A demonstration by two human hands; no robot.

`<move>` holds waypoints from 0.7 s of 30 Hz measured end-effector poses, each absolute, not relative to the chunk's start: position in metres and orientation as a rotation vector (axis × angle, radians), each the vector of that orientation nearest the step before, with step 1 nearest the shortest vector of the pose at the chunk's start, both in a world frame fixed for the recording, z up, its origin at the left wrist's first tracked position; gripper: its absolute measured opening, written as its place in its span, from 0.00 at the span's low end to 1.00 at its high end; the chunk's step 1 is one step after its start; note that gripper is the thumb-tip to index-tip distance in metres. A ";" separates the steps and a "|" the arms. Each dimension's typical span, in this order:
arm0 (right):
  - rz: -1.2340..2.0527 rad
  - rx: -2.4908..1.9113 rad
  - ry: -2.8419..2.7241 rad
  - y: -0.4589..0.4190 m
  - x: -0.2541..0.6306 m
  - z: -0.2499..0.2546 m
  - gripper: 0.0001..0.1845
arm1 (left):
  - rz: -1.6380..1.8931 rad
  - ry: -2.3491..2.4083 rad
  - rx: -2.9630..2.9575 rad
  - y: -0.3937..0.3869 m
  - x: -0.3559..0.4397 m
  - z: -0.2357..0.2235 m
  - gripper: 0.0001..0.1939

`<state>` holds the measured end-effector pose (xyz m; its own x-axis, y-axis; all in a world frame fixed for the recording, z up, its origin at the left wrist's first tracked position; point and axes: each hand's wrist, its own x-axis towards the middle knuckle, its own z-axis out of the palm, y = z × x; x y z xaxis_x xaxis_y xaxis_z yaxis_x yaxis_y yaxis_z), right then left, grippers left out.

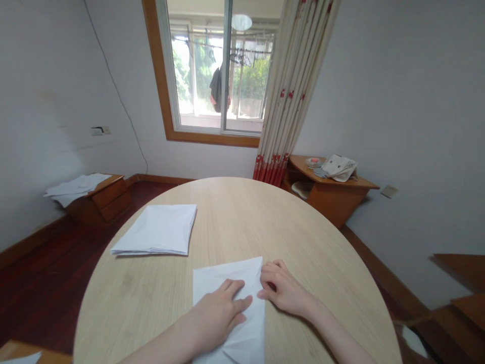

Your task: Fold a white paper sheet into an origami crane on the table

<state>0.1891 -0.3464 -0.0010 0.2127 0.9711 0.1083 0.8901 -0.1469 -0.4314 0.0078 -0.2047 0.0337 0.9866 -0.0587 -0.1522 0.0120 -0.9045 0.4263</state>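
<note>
A folded sheet of white paper (244, 338) lies on the near part of the round pale-wood table (303, 242), under the open left hand (217, 316) resting flat. The relaxed, slightly curled right hand (284, 288) touches its right edge, not gripping. A stack of folded paper (155, 230) sits at eleven o'clock.

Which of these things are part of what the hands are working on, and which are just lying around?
In use:
- left hand, flat on a creased white paper sheet
- right hand, at the sheet's edge
- folded paper stack, on the wooden table

Lying about:
- loose papers on the drawer unit
- cloth pouch on the corner shelf
</note>
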 end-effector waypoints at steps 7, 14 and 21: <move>0.040 -2.167 -1.701 -0.342 0.198 -0.012 0.16 | -0.230 -0.047 2.699 -0.205 0.009 0.037 0.22; -0.195 -2.287 -1.598 -0.339 0.209 -0.026 0.14 | -0.223 -0.052 2.708 -0.205 0.007 0.035 0.21; -0.296 -2.358 -1.467 -0.333 0.219 -0.036 0.18 | -0.223 -0.052 2.704 -0.205 0.008 0.037 0.21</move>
<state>0.2193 -0.3331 -0.0362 0.4432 0.8240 0.3531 0.8964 -0.4048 -0.1804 0.0079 -0.2046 0.0365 0.9865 -0.0706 -0.1481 -0.0026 -0.9093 0.4162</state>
